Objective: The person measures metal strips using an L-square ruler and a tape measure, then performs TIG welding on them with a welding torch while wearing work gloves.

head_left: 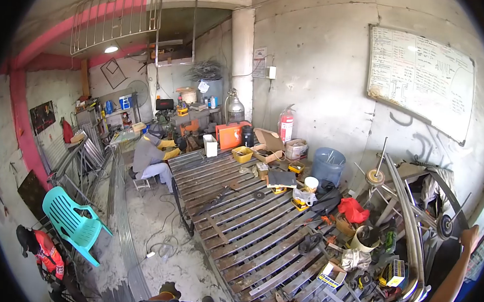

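At the right edge my right hand (469,238) is raised, with its bare forearm stretched out. Its fingers close around the lower end of a dark curved metal strip (451,198). Beside it are bent metal tubes (409,227) and a rod with a dark wheel (445,225). My left hand (170,289), in a dark glove, shows small at the bottom edge, low in front of my body. Its fingers cannot be made out, nor whether it holds anything. The slatted metal worktable (237,222) lies to its right.
A seated person in grey (150,156) with yellow gloves works at the table's far left. Another person in red (50,255) bends at lower left near a turquoise chair (71,223). Cables (167,246) and long metal profiles (122,227) lie on the floor. Tools and boxes (331,274) crowd the table's right.
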`<state>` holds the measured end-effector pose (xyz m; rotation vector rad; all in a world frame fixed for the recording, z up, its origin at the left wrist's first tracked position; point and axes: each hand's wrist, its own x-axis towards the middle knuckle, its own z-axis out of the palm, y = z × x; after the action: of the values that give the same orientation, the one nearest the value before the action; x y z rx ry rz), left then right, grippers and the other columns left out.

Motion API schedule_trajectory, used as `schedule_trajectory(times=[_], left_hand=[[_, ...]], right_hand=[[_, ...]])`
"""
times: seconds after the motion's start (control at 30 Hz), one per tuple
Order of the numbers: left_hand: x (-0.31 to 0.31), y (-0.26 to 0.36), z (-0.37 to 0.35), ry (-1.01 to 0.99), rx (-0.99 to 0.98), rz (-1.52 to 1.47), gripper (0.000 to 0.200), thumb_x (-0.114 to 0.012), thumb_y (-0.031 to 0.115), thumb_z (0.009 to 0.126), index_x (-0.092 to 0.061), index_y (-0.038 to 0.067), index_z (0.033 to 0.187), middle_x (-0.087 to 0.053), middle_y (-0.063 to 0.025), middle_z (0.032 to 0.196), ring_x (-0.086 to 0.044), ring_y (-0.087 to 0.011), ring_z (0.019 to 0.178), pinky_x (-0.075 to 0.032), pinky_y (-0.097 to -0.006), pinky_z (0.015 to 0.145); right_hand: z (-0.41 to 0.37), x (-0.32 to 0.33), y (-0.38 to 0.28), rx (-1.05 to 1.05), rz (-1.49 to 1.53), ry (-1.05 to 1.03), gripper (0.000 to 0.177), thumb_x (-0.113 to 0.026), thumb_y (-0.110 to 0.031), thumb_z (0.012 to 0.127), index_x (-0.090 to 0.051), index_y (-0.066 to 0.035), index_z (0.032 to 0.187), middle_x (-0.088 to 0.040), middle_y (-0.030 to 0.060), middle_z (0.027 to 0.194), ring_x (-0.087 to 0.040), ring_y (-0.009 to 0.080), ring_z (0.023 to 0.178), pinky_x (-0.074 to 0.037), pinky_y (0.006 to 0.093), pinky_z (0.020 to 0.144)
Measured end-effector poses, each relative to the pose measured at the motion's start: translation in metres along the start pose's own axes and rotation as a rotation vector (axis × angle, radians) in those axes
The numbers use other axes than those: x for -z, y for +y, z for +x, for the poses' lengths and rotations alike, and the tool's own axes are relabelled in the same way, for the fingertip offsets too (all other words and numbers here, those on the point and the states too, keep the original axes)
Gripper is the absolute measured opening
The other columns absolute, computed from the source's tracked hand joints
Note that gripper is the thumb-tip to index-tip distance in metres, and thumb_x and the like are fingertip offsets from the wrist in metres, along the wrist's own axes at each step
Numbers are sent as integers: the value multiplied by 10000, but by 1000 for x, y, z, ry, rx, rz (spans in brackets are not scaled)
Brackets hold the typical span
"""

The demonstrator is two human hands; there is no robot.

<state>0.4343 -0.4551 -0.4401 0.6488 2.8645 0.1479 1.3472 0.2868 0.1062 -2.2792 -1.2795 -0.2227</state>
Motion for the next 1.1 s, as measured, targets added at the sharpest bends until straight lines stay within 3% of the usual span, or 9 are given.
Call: schedule_trajectory(times=[0.17,0.27,0.33,0.37,0.47,0.57,0.67,0.87,1.1], left_hand=[[2,1,0,-184,34,-27,557,-804,352,890,-714,117,1386,-713,-163,1422,-649,-372,1359,-562,-513,1126],[0,6,13,-337,37,-34,539,-801,352,897,-718,121,1376,-719,-161,1403,-657,-369,1340,-566,-517,1113],[2,13,22,-433,41,-20,527,-799,352,901,-721,124,1370,-723,-160,1390,-663,-367,1328,-569,-520,1104],[2,16,25,-478,42,-17,522,-799,352,903,-723,125,1367,-725,-159,1383,-666,-366,1322,-571,-521,1100],[0,25,30,-575,37,-5,504,-796,353,910,-727,129,1357,-731,-158,1364,-674,-363,1303,-575,-525,1086],[-3,30,31,-628,34,-2,487,-793,353,917,-732,134,1347,-737,-156,1344,-683,-360,1284,-579,-529,1073],[-2,30,31,-662,35,4,470,-790,354,923,-737,138,1337,-744,-154,1325,-691,-357,1265,-584,-533,1060],[-7,26,29,-703,46,4,436,-785,354,937,-746,147,1318,-756,-151,1286,-708,-351,1227,-593,-541,1034],[-12,33,34,-740,40,16,397,-778,355,953,-757,157,1295,-770,-147,1241,-728,-344,1183,-603,-550,1003]], right_hand=[[14,-64,10,26,154,132,501,-678,-146,819,-644,67,1272,-733,328,1272,-700,516,1249,-552,569,1085],[-59,-20,-31,-97,224,-65,372,-781,-174,780,-815,43,1080,-798,316,1201,-806,402,1154,-631,510,979],[-49,-61,-26,-32,15,-15,483,-816,-158,738,-816,39,1178,-825,282,1173,-811,406,1175,-646,511,984],[-69,-58,-39,-146,172,29,379,-912,-181,715,-843,11,1035,-841,239,1089,-834,386,1048,-640,487,959],[-114,-50,-65,-131,168,-30,357,-959,-201,704,-859,22,965,-849,231,1020,-844,366,1026,-655,458,916],[-118,-58,-64,-127,193,-27,399,-959,-210,692,-852,46,978,-843,249,1070,-836,389,1018,-656,463,920],[-123,-44,-60,-125,198,-27,416,-911,-167,716,-852,24,1081,-830,253,1183,-807,406,1158,-645,468,1003],[-131,-22,-31,-50,170,48,394,-878,-155,690,-859,11,1047,-826,276,1141,-811,426,1111,-640,491,989],[-132,19,-17,-103,185,-81,381,-924,-153,637,-846,38,957,-829,275,1042,-826,414,1037,-644,467,944]])
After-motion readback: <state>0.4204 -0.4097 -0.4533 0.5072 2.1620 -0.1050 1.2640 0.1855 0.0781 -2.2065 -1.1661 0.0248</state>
